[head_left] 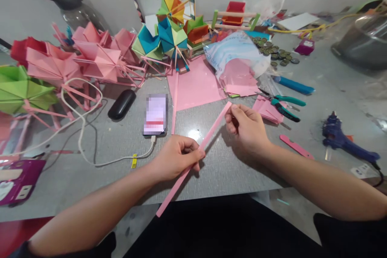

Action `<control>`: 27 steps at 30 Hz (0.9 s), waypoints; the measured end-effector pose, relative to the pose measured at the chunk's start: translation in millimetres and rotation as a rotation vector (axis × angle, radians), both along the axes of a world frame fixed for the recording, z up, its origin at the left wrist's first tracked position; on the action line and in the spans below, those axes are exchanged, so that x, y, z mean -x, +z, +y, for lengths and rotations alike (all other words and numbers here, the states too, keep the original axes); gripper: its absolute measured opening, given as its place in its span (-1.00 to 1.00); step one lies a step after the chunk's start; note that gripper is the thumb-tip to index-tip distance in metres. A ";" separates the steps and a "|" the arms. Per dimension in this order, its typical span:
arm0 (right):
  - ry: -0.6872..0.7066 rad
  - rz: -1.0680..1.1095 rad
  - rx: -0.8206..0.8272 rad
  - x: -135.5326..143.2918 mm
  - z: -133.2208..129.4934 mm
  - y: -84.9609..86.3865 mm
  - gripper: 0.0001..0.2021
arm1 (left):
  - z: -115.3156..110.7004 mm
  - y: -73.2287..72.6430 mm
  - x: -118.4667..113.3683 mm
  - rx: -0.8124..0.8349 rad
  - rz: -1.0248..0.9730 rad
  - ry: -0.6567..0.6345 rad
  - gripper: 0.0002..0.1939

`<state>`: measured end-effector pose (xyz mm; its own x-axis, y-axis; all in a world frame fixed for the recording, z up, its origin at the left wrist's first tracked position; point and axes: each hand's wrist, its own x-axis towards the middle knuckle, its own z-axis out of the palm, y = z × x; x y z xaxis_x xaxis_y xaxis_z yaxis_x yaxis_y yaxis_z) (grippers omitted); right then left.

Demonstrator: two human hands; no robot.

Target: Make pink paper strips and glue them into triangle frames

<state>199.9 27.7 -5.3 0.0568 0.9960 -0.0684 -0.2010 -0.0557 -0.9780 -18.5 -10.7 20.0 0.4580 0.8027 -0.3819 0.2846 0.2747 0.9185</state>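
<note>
A long narrow pink paper strip (pixel 213 132) runs slantwise between my hands above the front of the table. My left hand (pixel 180 156) pinches it near its middle, and its lower end hangs past the table's edge. At the strip's upper end, the fingertips of my right hand (pixel 246 127) are closed on it. Beyond my hands lies a pink paper sheet (pixel 196 84), with another thin pink strip (pixel 175 105) along its left side. A stack of pink paper pieces (pixel 267 109) rests just past my right hand.
Folded pink paper models (pixel 99 60) crowd the left back. A phone (pixel 155 115) with a white cable (pixel 121 159) and a black case (pixel 121 105) lie to the left. Pliers (pixel 287 107), a pink knife (pixel 296 146) and a glue gun (pixel 344 137) lie right. Coins (pixel 278 53) lie behind.
</note>
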 end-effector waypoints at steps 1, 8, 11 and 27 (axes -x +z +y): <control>0.050 0.010 0.015 0.6 -1.1 0.0 -0.51 | -0.1 -0.1 -0.3 0.002 0.001 0.003 -0.71; 0.357 -0.128 0.160 4.3 -9.0 2.1 -0.54 | 0.0 2.7 -1.1 -0.006 0.013 -0.045 -0.71; 0.185 -0.106 0.086 -3.4 4.5 2.8 -0.54 | -0.5 2.1 -0.6 0.027 0.027 -0.043 -0.72; 0.172 -0.244 -0.120 -18.5 24.4 -4.4 -0.52 | 6.4 -14.8 1.8 -0.049 -0.001 0.237 -0.52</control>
<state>218.4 52.1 -9.7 -0.1128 0.9926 0.0452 0.0426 0.0502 -0.9978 -20.3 -4.3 5.2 0.2550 0.9055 -0.3393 0.2165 0.2885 0.9327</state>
